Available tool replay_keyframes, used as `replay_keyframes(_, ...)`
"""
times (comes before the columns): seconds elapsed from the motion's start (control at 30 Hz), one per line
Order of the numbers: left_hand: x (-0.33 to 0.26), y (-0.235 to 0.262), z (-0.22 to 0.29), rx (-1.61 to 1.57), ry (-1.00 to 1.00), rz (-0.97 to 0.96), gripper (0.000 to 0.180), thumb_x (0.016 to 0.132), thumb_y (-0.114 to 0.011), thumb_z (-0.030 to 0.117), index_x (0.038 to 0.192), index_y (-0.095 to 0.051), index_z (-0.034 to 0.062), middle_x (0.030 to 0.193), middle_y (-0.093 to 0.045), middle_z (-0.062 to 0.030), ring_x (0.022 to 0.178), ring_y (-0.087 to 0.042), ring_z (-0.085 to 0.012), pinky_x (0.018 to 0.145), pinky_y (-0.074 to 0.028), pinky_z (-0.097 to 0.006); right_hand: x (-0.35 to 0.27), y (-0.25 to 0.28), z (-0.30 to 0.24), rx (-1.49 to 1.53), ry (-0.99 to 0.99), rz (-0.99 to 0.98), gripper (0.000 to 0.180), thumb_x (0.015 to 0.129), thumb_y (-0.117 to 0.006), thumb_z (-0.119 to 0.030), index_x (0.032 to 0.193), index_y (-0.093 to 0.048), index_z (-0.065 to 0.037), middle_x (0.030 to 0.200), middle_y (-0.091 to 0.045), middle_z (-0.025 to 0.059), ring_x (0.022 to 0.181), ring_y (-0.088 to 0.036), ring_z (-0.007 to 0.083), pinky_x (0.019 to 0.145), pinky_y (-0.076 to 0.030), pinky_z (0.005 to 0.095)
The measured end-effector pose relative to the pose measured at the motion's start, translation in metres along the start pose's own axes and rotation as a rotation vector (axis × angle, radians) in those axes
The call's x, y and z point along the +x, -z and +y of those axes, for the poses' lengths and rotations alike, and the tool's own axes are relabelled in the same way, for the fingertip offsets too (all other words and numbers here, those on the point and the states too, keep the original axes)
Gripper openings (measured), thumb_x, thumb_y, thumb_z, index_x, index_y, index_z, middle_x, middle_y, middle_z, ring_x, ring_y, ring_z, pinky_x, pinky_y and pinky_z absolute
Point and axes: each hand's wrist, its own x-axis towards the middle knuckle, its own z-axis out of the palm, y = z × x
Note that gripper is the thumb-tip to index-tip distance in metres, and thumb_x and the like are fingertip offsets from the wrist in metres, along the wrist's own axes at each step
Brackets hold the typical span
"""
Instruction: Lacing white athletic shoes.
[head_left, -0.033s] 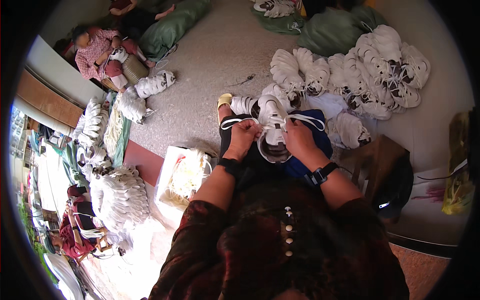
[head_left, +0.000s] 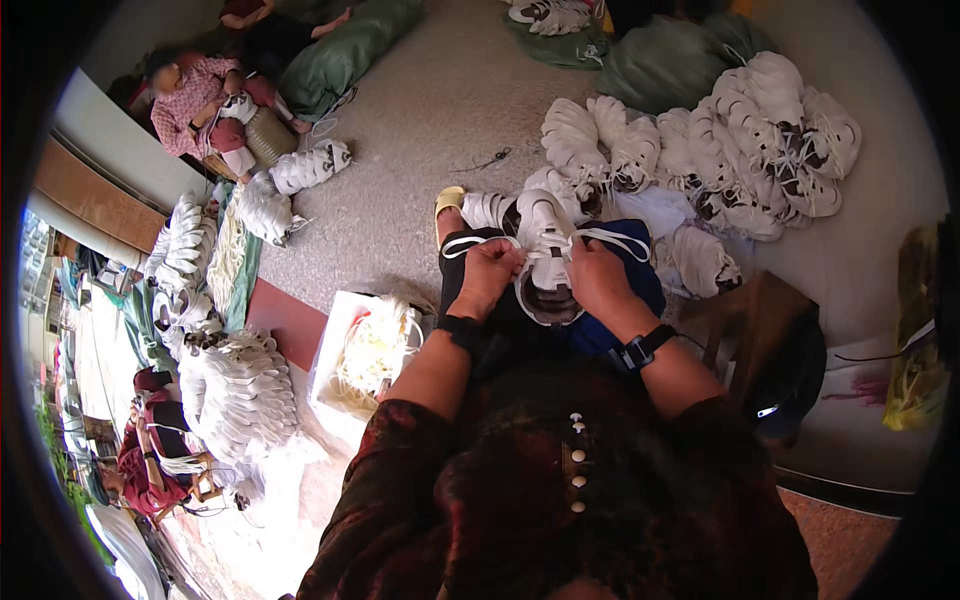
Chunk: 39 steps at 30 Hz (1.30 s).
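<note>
Concrete workshop floor, seated lacing station: white sneaker (head_left: pixel 545 262) on the lap, left hand (head_left: pixel 490 272) and right hand (head_left: pixel 597 278) each pinched on a white lace (head_left: pixel 610 236) end. Risk: uneven pull could slip an eyelet. Beyond, heap of finished sneakers (head_left: pixel 740 150).

white sneaker (head_left: pixel 547 250) | on lap, toe pointing away, opening up | white laces (head_left: pixel 612 238) pulled sideways

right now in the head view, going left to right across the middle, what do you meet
Stacks of white shoes → white bag of laces → left hand → white sneaker on the lap → right hand → black wristwatch → wooden stool → yellow-green bundle
</note>
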Motion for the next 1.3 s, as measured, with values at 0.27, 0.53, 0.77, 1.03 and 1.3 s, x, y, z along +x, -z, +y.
replay_keyframes(0.27,0.002,-0.013,0.004,0.633,-0.166,0.135,0.017,0.073,-0.067,0.020,0.072,-0.061,0.0043,0.060,-0.058,-0.0106,0.052,-0.057,-0.0208,0.053,-0.044,-0.032,0.003,0.010,-0.007,-0.157,0.030,0.022,0.006,0.072,-0.055,-0.007,0.071,-0.055,-0.001,0.066,-0.054,0.0144,0.060,-0.055,0.0324,0.055,-0.046,0.0410)
replay_keyframes(0.53,-0.019,-0.019,0.022,1.072,-0.574,0.071,0.010,0.071,-0.060,0.010,0.078,-0.061,0.0040,0.075,-0.061,-0.0146,0.071,-0.060,-0.0323,0.064,-0.049,-0.039,0.027,-0.015,-0.021,0.361,0.033,-0.128,0.006,0.074,-0.056,-0.008,0.073,-0.056,-0.002,0.068,-0.057,0.0176,0.067,-0.057,0.0359,0.059,-0.045,0.0416)
replay_keyframes(0.77,-0.010,-0.006,0.008,0.657,-0.178,0.100,0.014,0.074,-0.062,0.007,0.086,-0.065,0.0000,0.076,-0.065,-0.0110,0.071,-0.061,-0.0191,0.065,-0.046,-0.028,0.024,-0.025,-0.024,0.134,0.054,-0.110,0.009,0.074,-0.056,-0.011,0.074,-0.058,-0.002,0.070,-0.060,0.0180,0.069,-0.060,0.0353,0.063,-0.048,0.0437)
replay_keyframes(1.03,-0.011,0.004,-0.003,0.224,0.030,0.090,0.009,0.075,-0.064,0.001,0.084,-0.064,-0.0015,0.072,-0.062,-0.0015,0.062,-0.054,-0.0080,0.057,-0.044,-0.021,0.027,-0.008,-0.033,0.072,0.156,-0.133,0.007,0.070,-0.054,-0.007,0.072,-0.061,-0.007,0.067,-0.059,0.0162,0.067,-0.060,0.0331,0.058,-0.046,0.0422)
replay_keyframes(1.3,-0.027,-0.030,0.019,0.670,-0.375,0.128,0.005,0.070,-0.067,0.005,0.073,-0.062,0.0049,0.067,-0.058,-0.0071,0.061,-0.058,-0.0203,0.059,-0.045,-0.029,-0.004,0.033,0.065,0.693,-0.261,0.148,0.009,0.079,-0.054,-0.005,0.073,-0.056,0.002,0.058,-0.053,0.0081,0.051,-0.049,0.0156,0.049,-0.039,0.0290)
